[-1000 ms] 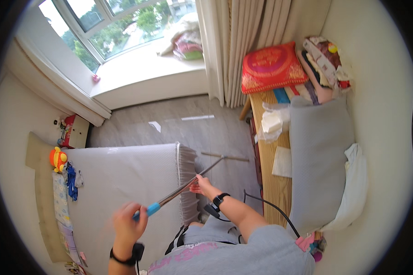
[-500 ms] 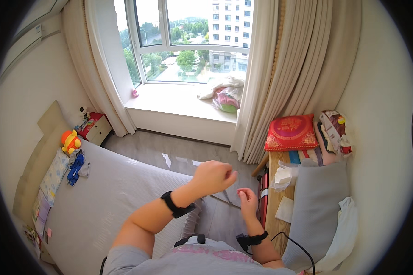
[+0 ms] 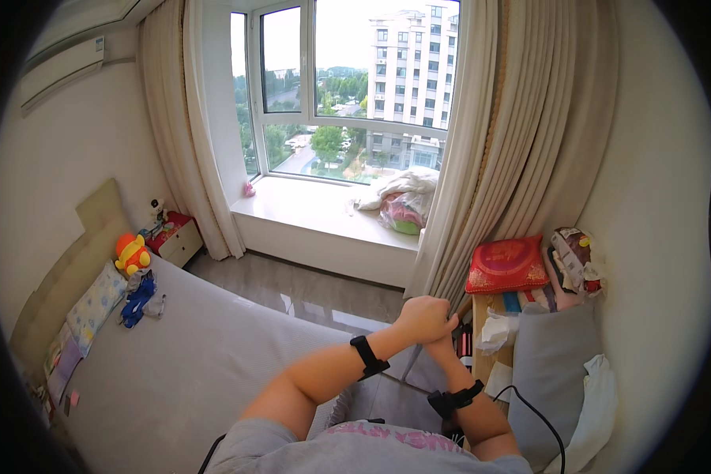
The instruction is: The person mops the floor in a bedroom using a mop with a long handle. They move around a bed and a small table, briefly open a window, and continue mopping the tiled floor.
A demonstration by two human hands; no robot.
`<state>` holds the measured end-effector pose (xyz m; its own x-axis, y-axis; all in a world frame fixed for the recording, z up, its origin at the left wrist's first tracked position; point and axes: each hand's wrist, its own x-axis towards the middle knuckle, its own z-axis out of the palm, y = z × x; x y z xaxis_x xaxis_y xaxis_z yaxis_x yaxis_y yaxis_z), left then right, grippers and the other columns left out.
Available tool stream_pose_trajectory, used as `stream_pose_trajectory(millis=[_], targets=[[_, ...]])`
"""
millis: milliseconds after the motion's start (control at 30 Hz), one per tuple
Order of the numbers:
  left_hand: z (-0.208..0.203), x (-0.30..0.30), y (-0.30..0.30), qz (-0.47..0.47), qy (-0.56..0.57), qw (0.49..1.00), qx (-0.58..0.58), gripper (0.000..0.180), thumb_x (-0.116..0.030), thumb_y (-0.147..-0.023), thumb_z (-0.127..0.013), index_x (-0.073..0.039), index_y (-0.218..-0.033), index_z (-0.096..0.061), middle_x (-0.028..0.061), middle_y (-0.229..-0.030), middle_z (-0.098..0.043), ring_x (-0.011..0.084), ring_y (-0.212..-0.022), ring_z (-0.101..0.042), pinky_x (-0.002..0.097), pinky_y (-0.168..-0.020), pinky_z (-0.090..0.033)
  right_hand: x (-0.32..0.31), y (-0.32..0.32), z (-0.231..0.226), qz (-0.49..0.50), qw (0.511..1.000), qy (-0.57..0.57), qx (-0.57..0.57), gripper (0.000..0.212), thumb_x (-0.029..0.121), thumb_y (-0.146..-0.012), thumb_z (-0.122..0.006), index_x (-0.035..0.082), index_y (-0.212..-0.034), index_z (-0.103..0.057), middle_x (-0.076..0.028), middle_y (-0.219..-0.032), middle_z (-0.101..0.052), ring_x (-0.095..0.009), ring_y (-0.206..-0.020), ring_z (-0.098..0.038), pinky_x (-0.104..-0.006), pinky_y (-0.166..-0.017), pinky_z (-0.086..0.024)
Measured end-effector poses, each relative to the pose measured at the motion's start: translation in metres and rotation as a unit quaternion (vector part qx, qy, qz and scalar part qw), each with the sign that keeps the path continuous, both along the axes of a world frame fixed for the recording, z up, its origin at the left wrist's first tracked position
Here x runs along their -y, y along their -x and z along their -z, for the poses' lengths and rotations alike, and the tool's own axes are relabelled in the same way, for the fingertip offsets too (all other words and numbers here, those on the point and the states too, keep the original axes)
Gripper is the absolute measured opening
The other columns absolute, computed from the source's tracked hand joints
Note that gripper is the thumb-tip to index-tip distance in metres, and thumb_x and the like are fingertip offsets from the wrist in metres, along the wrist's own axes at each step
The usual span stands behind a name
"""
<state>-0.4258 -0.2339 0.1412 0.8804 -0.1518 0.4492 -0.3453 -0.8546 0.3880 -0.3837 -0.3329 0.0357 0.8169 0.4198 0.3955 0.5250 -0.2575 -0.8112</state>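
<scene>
My left hand (image 3: 421, 320) is closed, its back toward the view, held in the air in front of my chest between the bed and the wooden bench. My right hand (image 3: 443, 344) meets it at the fingers, mostly covered by the left. Its fingers look bent inward. Whatever the two hands may hold is hidden or too small to make out. A black strap with a small block sits on the left wrist (image 3: 368, 356), and another on the right wrist (image 3: 456, 400). Below the hands the grey floor shows.
A bed with a grey sheet (image 3: 205, 355) fills the left, with an orange plush toy (image 3: 132, 253) and blue cloth (image 3: 141, 300). On the right, a bench bears a red cushion (image 3: 507, 264) and a grey pad (image 3: 557, 363). A black cable (image 3: 547, 419) loops near my right arm. Ahead is a window sill (image 3: 316, 213).
Both hands were apart, the left a fist and the right pinched; they have come together, further right. The view has tilted up and shifted left.
</scene>
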Motion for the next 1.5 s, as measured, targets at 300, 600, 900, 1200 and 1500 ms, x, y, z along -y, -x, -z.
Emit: stream_pose_trajectory(millis=[300,600,900,1200,1500], targets=[[-0.011,-0.006,0.015,-0.016,0.028,0.999,-0.029,0.035,-0.038,-0.075,-0.05,-0.006,-0.066,-0.061,0.0146,-0.062,-0.059,0.0327,-0.062,-0.059,0.0417,-0.057,-0.048,-0.031,-0.005,0.043,-0.006,0.985,-0.159,-0.069,0.046,0.011,-0.072,-0.064,0.004,-0.112,-0.043,-0.009,-0.106,-0.05,-0.019,-0.1,-0.05,-0.031,-0.086,-0.039],[0.001,-0.012,0.005,-0.022,0.035,0.999,-0.015,0.036,-0.038,-0.075,-0.05,-0.006,-0.066,-0.062,0.0156,-0.063,-0.059,0.0334,-0.063,-0.059,0.0413,-0.057,-0.048,-0.036,-0.006,0.045,-0.006,0.978,-0.189,-0.088,0.041,0.011,-0.074,-0.062,0.004,-0.11,-0.044,-0.008,-0.103,-0.051,-0.018,-0.097,-0.05,-0.0304,-0.083,-0.04],[0.006,0.001,0.007,0.004,0.019,1.0,0.018,0.036,-0.038,-0.075,-0.051,-0.005,-0.062,-0.06,0.0164,-0.061,-0.059,0.0335,-0.061,-0.059,0.0424,-0.056,-0.048,-0.028,0.003,0.047,0.012,0.977,-0.195,-0.087,0.037,0.01,-0.075,-0.06,0.005,-0.108,-0.044,-0.008,-0.1,-0.051,-0.017,-0.093,-0.051,-0.0298,-0.081,-0.041],[0.007,0.016,0.017,0.002,0.019,0.999,0.031,0.035,-0.038,-0.075,-0.052,-0.006,-0.062,-0.061,0.0137,-0.06,-0.059,0.032,-0.061,-0.059,0.0404,-0.056,-0.047,-0.012,0.01,0.048,0.029,0.976,-0.197,-0.091,0.033,0.01,-0.077,-0.058,0.005,-0.106,-0.045,-0.008,-0.097,-0.052,-0.016,-0.09,-0.052,-0.0292,-0.079,-0.041],[0.008,0.021,0.031,-0.01,0.03,0.999,0.04,0.035,-0.037,-0.074,-0.053,-0.005,-0.06,-0.059,0.0151,-0.058,-0.058,0.0327,-0.059,-0.059,0.0415,-0.054,-0.047,-0.011,0.019,0.054,0.029,0.973,-0.205,-0.097,0.028,0.01,-0.079,-0.057,0.006,-0.104,-0.045,-0.007,-0.093,-0.052,-0.015,-0.087,-0.052,-0.0285,-0.077,-0.042]])
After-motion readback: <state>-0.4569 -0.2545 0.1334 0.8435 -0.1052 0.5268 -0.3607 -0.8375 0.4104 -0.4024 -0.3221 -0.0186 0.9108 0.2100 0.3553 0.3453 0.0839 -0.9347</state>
